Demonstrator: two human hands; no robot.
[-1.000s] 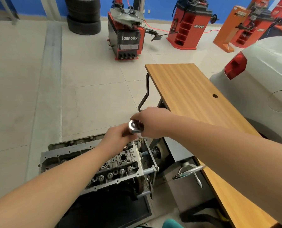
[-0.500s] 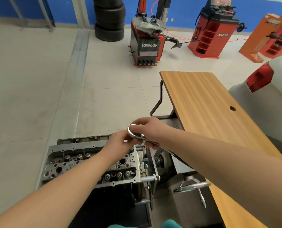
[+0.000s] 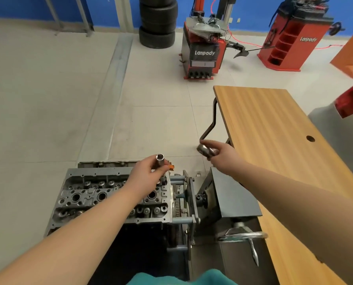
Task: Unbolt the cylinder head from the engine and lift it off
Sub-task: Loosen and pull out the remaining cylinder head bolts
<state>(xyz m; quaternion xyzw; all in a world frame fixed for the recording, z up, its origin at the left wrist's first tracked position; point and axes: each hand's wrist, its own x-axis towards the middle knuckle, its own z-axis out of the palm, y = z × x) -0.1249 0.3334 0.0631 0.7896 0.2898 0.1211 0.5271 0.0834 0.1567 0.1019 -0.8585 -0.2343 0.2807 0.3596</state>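
Two hands are up over the cylinder head (image 3: 109,194), which sits bolted on the engine at about six o'clock in the view, mounted on a stand (image 3: 229,194) just left of the wooden table (image 3: 274,128). The left hand (image 3: 149,173) pinches a socket (image 3: 160,160) upright above the head's right end, while the right hand (image 3: 223,154), off at two o'clock from it, grasps the round ratchet head (image 3: 205,151). It looks like the tool-up stage of unbolting: the next move calls for joining socket to ratchet squarely, then seating it on a head bolt.
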